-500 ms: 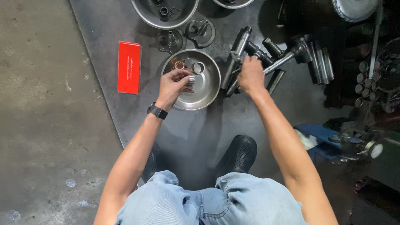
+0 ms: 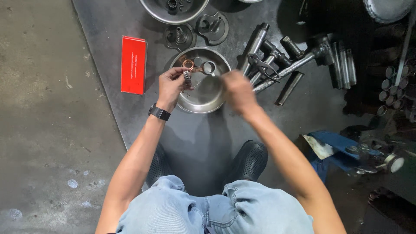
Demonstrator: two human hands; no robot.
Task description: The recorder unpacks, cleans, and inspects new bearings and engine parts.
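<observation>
Left hand (image 2: 171, 84) grasps a small metal ring (image 2: 187, 76) over the bowl (image 2: 203, 102), rim just beyond; right hand (image 2: 236, 91) blurred, grip unclear.

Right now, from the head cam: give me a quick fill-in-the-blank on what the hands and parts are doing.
1. The left hand holds a small ring-shaped bearing over a round metal ____.
2. The flat box lying left of the metal bowl is ____.
3. A copper-coloured connecting rod lies ____ the metal bowl.
4. The wrist with the black watch is the ____ one.

Missing words: bowl; red; in; left
</observation>
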